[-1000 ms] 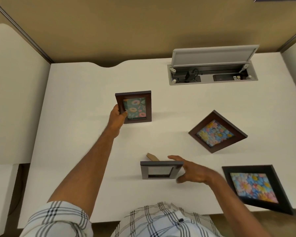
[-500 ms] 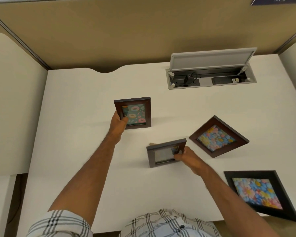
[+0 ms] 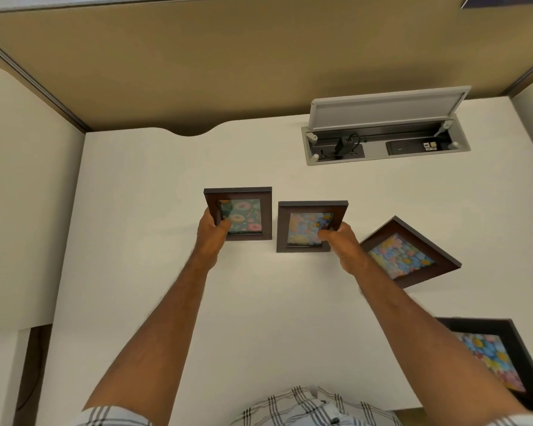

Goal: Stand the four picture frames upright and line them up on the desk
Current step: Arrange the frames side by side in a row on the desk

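Note:
Two small brown frames stand upright side by side near the middle of the white desk (image 3: 136, 210). My left hand (image 3: 211, 233) grips the left edge of the doughnut-picture frame (image 3: 243, 210). My right hand (image 3: 340, 242) holds the lower right corner of the pastel-flower frame (image 3: 305, 227). A third brown frame (image 3: 410, 252) with a flower picture sits turned at an angle to the right of my right hand. A larger black frame (image 3: 493, 361) lies flat at the desk's front right corner, partly behind my right forearm.
An open cable box (image 3: 385, 142) with a raised grey lid is set into the desk at the back right. Tan partition walls (image 3: 228, 63) close the desk at the back and sides. A curved notch (image 3: 194, 133) cuts the back edge.
My right hand has carried the pastel-flower frame up and away from me, setting it upright just right of the doughnut frame. My left hand stays on the doughnut frame.

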